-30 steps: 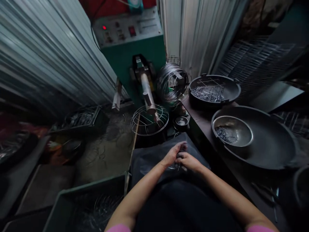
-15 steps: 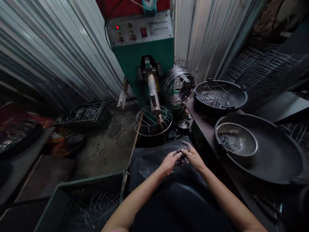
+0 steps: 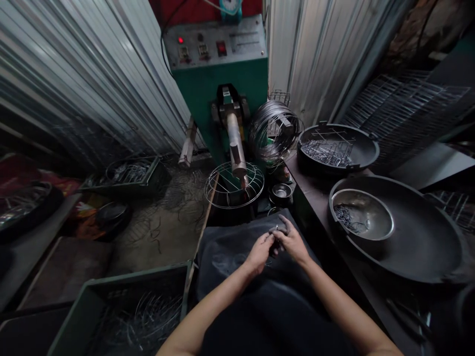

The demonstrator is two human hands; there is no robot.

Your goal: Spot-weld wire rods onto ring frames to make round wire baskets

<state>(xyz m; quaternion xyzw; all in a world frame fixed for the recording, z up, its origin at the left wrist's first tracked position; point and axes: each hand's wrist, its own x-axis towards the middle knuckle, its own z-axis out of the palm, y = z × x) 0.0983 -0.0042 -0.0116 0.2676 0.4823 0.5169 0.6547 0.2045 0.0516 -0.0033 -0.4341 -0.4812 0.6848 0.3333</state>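
My left hand [image 3: 259,253] and right hand [image 3: 295,243] meet at the centre of the frame, just right of the middle, above the dark cloth [image 3: 222,249] on my lap. My fingers are bent inward, and a small shiny piece [image 3: 276,227] shows at the fingertips; which hand has the grip on it, I cannot tell. With so little to pinch, it could slip if my blackened fingertips are greasy, and against the dark cloth it would be hard to spot. The round wire frame [image 3: 234,207] sits near, just beyond the cloth, below the arm of the green machine [image 3: 196,94]; a careless forward reach could knock it askew. The machine's red light [image 3: 180,39] glows, upper left of centre.
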